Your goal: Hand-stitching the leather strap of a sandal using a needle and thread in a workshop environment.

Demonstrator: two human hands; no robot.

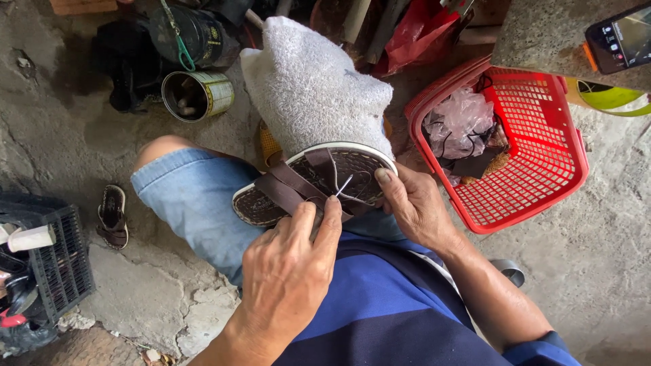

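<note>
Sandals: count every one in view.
2. One brown sandal rests on the person's knee, held by both hands; a second sandal lies on the concrete floor at left. Others may be hidden among the clutter.

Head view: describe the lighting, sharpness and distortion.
Head view: soft, even daylight with no hard shadows; the brown sandal and both hands, left hand and right hand, are sharp; the needle catches a bright glint; wide-angle bending shows at the edges, and the top left corner falls dark.
</note>
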